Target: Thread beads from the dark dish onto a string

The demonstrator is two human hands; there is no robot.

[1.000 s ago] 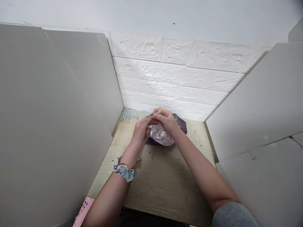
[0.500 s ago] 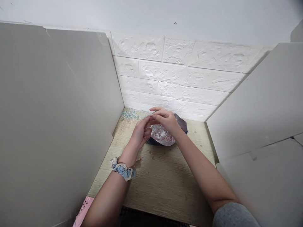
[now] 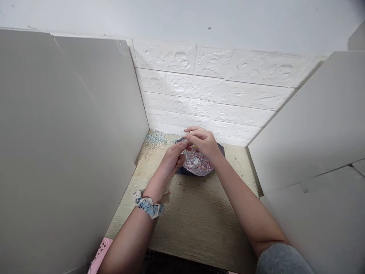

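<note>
A dark-rimmed container [image 3: 199, 173] holds many small pink, white and clear beads [image 3: 196, 161]. Above its left side, my left hand [image 3: 174, 158] has its fingers bent and pressed together; whatever they pinch is too small to make out. My right hand [image 3: 203, 142] reaches over the container from the right, thumb and index finger together near my left fingertips, other fingers stretched out. What lies between these fingertips cannot be made out. A short string of beads [image 3: 167, 192] shows beside my left wrist, which wears a blue and white scrunchie [image 3: 149, 205].
Pale blue-green beads [image 3: 156, 137] lie scattered at the back left of the wooden table [image 3: 199, 224]. Grey panels [image 3: 94, 114] stand on both sides, with a white brick-patterned wall [image 3: 182, 85] behind. A pink perforated object [image 3: 100, 254] is at the lower left.
My right hand has moved slightly right and up, a little apart from my left hand. My left fingers have shifted slightly right, and more of the container's back rim shows.
</note>
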